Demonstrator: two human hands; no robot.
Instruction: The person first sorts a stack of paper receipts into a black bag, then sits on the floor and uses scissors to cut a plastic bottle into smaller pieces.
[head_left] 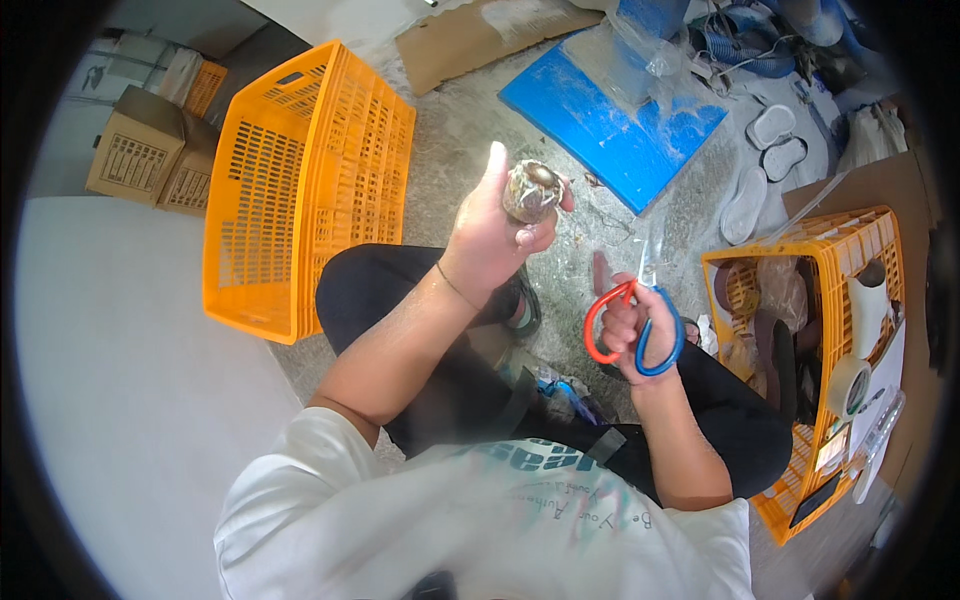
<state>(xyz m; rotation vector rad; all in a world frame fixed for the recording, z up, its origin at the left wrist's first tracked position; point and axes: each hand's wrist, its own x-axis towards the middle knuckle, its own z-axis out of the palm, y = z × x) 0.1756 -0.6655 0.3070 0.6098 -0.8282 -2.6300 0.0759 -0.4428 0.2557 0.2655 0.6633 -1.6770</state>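
My left hand is raised above my knees with its fingers curled round a small, rounded, brownish-green object. Pale streaks cross its top, and its kind is unclear. The thumb points up beside it. Lower and to the right, my right hand grips a pair of scissors with one red and one blue handle loop. Their metal blades point up and away from me, and glare makes it hard to see how far apart they are. The two hands are apart, and the scissors do not touch the rounded object.
Stacked orange crates stand at the left by my knee. Another orange crate on the right contains several items, with a tape roll on its side. Ahead lie a dusty blue board, cardboard and white slippers.
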